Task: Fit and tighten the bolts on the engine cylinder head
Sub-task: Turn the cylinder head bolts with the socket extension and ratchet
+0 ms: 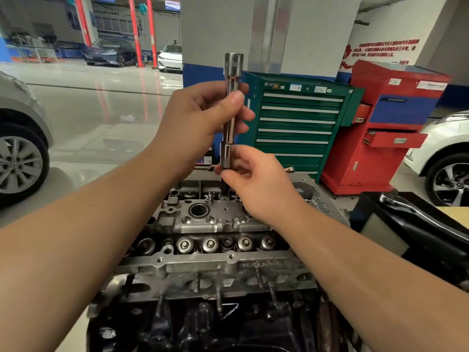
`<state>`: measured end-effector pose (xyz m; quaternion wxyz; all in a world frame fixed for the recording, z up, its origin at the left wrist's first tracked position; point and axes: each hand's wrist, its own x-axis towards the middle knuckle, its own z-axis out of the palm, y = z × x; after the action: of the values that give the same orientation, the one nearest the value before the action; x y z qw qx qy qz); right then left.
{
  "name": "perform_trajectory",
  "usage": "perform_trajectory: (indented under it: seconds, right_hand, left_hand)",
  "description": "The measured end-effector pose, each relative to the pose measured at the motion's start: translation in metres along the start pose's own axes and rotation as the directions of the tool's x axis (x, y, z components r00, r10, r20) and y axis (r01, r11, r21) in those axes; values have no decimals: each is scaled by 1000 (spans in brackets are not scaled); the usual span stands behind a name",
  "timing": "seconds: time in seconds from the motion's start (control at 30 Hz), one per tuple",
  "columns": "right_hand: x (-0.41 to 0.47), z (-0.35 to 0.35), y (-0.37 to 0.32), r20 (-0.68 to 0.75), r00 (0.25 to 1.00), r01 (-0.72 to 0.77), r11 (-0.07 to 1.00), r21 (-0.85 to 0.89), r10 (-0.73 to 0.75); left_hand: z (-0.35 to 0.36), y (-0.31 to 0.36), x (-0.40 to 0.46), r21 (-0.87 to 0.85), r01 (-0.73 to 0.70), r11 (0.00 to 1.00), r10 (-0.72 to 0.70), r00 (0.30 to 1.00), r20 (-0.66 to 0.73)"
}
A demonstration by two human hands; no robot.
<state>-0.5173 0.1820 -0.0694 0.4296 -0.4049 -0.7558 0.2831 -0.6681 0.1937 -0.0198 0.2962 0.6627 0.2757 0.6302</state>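
The left hand (pixel 200 115) grips an upright extension bar (pixel 232 97); the right hand (pixel 256 184) pinches the socket (pixel 225 156) at its lower end. Both are above the cylinder head's (pixel 215 265) far edge. Behind, a red cabinet's (pixel 380 148) drawer (pixel 396 139) stands open, contents unclear.

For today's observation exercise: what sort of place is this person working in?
Most likely a car repair workshop or training garage: an engine cylinder head on the bench, a green tool cabinet, and parked cars.

Open air above cylinder head (pixel 203 260)
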Motion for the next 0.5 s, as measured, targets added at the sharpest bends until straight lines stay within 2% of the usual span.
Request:
perform_trajectory:
  seconds: [0.07,0.13,0.27,0.33,0.5]
  right_hand:
    - [-1,-2,4,23,1000,-8,1000,-23,9]
    - [1,-2,6,-12,1000,-20,999,-27,19]
    - [4,1,7,-86,994,-60,998,19,62]
    - [3,2,6,-69,997,-40,998,43,43]
    - [0,1,3,2,1000,18,989,149,-18]
  left_hand:
    - [1,1,0,-54,19,998,-16,999,48]
    - [3,0,-1,-39,11,999,-8,998,61]
    - [5,-3,-3,128,19,992,-11,998,-57]
    - [4,-3,-3,126,48,991,-38,996,-80]
    - [7,-1,-5,111,52,992,-50,999,-21]
